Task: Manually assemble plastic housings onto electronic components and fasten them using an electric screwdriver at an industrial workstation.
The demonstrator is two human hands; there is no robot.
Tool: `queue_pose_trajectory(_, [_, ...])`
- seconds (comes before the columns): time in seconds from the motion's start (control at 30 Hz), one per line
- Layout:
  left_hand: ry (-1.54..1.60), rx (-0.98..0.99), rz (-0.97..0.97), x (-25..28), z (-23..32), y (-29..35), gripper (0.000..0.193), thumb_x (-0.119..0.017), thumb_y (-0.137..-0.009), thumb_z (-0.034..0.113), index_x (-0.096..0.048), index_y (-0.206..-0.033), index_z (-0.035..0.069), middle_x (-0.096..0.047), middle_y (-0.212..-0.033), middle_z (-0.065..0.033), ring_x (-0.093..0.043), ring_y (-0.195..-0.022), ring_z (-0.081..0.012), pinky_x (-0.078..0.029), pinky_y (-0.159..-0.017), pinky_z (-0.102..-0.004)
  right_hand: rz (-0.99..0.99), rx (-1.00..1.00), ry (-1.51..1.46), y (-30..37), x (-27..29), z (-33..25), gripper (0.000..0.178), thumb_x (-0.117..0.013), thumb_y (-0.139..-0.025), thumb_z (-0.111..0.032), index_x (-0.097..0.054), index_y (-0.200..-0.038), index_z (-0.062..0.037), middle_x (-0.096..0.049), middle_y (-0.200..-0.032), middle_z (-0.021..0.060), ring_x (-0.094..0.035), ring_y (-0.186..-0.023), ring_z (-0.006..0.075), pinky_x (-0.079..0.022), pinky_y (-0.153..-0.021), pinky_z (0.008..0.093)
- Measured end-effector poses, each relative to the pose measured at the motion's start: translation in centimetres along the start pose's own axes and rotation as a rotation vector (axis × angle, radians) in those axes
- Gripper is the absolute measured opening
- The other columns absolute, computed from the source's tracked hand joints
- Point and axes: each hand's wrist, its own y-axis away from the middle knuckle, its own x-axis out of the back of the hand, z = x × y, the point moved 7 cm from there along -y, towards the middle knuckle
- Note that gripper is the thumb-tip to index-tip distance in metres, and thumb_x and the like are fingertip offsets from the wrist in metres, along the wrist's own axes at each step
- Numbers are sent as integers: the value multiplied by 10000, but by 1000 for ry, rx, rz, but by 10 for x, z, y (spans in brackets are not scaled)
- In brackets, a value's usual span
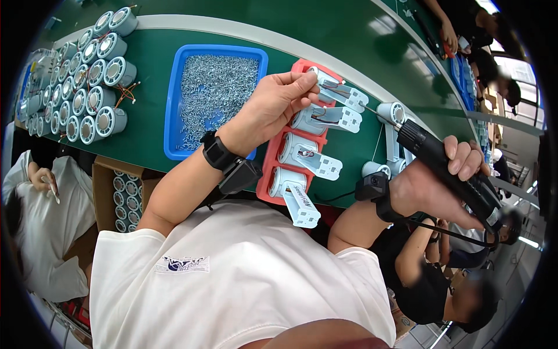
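Note:
My right hand [427,189] is wrapped round a black electric screwdriver [421,145]. Its thin bit slants up to the left, with the tip beside the bracket of the farthest pale blue motor unit [351,100]. My left hand [270,104] has thumb and forefinger pinched at that unit's round end; whatever lies between the fingertips is too small to make out. Several such units sit in a row in a red holder [270,168], their brackets pointing right. Thin wires show in some of them. The nearest unit [299,203] has dark lettering on its bracket.
A blue tray [170,110] full of small screws stands left of the holder. Stacked round motors [110,70] fill the far left of the green table. More pale blue units [390,113] stand at the right. A cardboard box [104,198] holds motors below. Other people work nearby.

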Motion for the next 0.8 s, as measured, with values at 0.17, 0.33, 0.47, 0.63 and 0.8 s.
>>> queue_pose_trajectory(0.17, [55,4,42,-3,-3,-3,224,-682,-982,177,-664,-1049,-37,-700,-910,-73,-689,-754,-95,-596,-696,-181,20,-8,-13,-2,6,4,880,-438,-814,-890,-608,-1036,-55,-512,-736,21,-477,-612,138,-392,-641,324])
queue_pose_trajectory(0.33, [59,27,26,2,-5,-2,231,-680,-982,171,-666,-1067,-44,-704,-931,-82,-705,-771,-104,-605,-725,-184,104,-25,-57,1,4,7,918,-445,-761,-941,-550,-957,-50,-463,-687,4,-447,-588,119,-398,-652,291])
queue_pose_trajectory(0.47, [65,95,3,2,-4,-1,264,-668,-991,198,-661,-1083,-50,-709,-970,-103,-711,-788,-112,-609,-738,-187,116,-21,-71,-1,9,11,928,-461,-742,-949,-558,-964,-53,-466,-678,2,-443,-579,115,-405,-653,284])
queue_pose_trajectory(0.63, [-11,152,10,-14,6,20,374,-602,-1030,282,-616,-1145,-73,-702,-1094,-165,-724,-867,-155,-614,-797,-202,-69,-58,-81,-10,-4,6,898,-495,-796,-885,-607,-1072,-38,-525,-753,20,-488,-627,148,-395,-649,329])
queue_pose_trajectory(0.8, [110,73,223,19,22,53,458,-526,-1063,338,-563,-1204,-96,-675,-1189,-208,-724,-950,-200,-607,-865,-234,-199,-99,103,-14,-28,-2,1020,-401,-698,-989,-625,-1033,-53,-510,-749,29,-472,-630,158,-377,-659,337])
